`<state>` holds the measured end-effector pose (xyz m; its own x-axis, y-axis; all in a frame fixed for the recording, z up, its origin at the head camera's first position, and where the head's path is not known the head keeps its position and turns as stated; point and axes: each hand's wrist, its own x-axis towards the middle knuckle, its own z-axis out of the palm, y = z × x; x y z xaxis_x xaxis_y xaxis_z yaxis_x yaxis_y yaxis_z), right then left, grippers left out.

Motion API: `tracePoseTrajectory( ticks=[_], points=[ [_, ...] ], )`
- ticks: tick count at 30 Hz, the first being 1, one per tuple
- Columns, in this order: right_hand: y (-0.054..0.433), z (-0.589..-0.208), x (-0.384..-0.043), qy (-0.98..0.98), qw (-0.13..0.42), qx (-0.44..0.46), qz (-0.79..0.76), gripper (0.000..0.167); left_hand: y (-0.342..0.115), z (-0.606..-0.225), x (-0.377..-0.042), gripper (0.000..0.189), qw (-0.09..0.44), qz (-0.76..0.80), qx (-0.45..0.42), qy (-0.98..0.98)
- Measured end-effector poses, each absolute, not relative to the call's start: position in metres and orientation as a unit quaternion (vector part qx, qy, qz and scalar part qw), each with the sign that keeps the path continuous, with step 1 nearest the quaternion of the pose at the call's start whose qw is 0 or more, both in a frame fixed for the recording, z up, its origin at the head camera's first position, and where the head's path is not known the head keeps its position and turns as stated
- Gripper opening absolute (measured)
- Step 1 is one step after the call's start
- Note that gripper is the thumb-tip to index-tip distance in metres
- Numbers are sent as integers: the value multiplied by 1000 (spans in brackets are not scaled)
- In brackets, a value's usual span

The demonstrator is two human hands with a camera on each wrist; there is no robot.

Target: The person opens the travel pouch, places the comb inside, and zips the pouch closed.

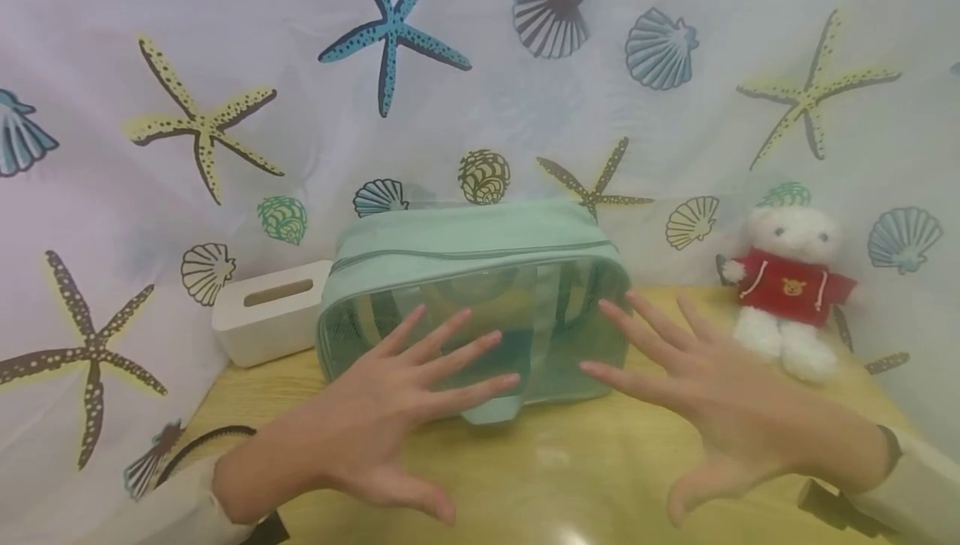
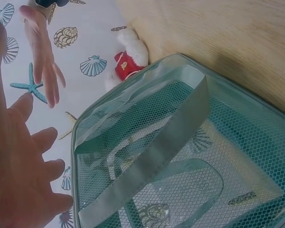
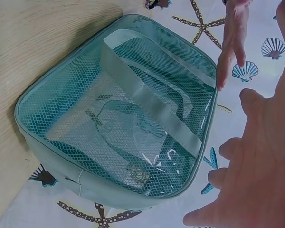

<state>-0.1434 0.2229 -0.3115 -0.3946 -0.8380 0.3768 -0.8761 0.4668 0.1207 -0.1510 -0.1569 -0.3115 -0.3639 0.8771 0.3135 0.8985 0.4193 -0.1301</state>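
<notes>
A mint-green bag (image 1: 472, 232) with a zip along its top and a see-through mesh front stands on the wooden table. A flat strap (image 2: 147, 161) crosses the mesh panel. My left hand (image 1: 397, 403) hovers before the bag's left half, fingers spread and straight, holding nothing. On the other side my right hand (image 1: 712, 399) is spread the same way in front of the bag's right end, also holding nothing. Both wrist views show the hands apart from the bag, with the mesh side (image 3: 109, 118) in plain sight.
A white tissue box (image 1: 273, 312) with a slot in its top stands left of the bag. To the right sits a white plush bear (image 1: 795, 278) in a red hoodie. Behind hangs a white curtain (image 1: 465, 137) with starfish and shells. The table (image 1: 555, 470) extends toward me.
</notes>
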Motion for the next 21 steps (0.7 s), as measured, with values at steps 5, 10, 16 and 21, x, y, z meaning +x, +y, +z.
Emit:
tracePoseTrajectory(
  ticks=[5,10,16,21],
  points=[
    [225,-314,-143,-838,186,512,46,114,-155,-313,-152,99,167,-32,-537,-826],
    [226,-317,-143,-839,179,512,47,113,-156,-315,-152,99,172,-30,-535,-827],
    [225,-319,-144,-838,180,512,52,113,-159,-314,-153,101,183,-39,-538,-822],
    [225,-319,-145,-837,184,513,47,113,-159,-312,-154,100,178,-36,-538,-823]
  ],
)
